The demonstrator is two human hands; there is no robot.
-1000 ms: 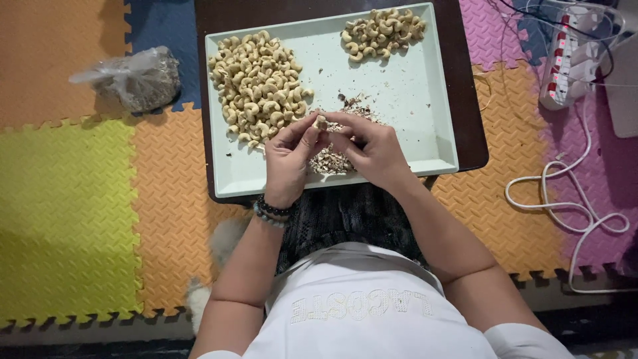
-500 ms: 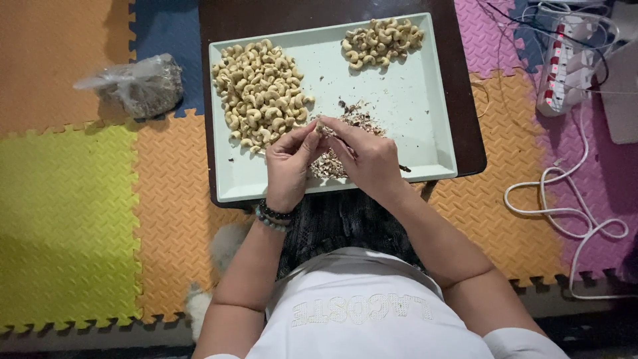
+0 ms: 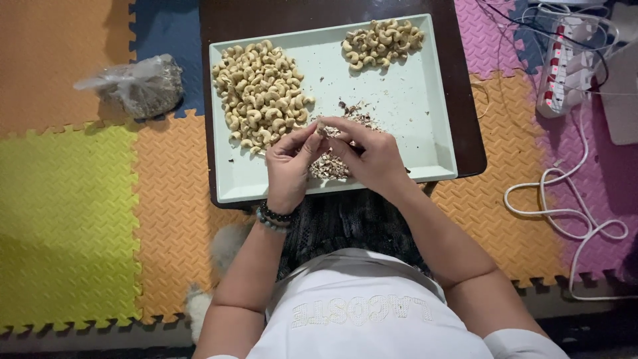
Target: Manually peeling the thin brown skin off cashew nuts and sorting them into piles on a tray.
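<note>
Pinching one cashew (image 3: pixel 321 126) between the fingertips of my left hand (image 3: pixel 290 165) and my right hand (image 3: pixel 371 158), I hold it above the pale green tray (image 3: pixel 412 113), both hands closed narrow around it. Below them on the tray lies a heap of skins (image 3: pixel 330 164); the big cashew pile (image 3: pixel 260 90) fills the tray's left side, the small pile (image 3: pixel 382 41) its far right corner

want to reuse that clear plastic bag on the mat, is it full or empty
Partly full. The bag bulges with brownish bits and lies on its side; whether its twisted neck is tied, cannot tell.
</note>
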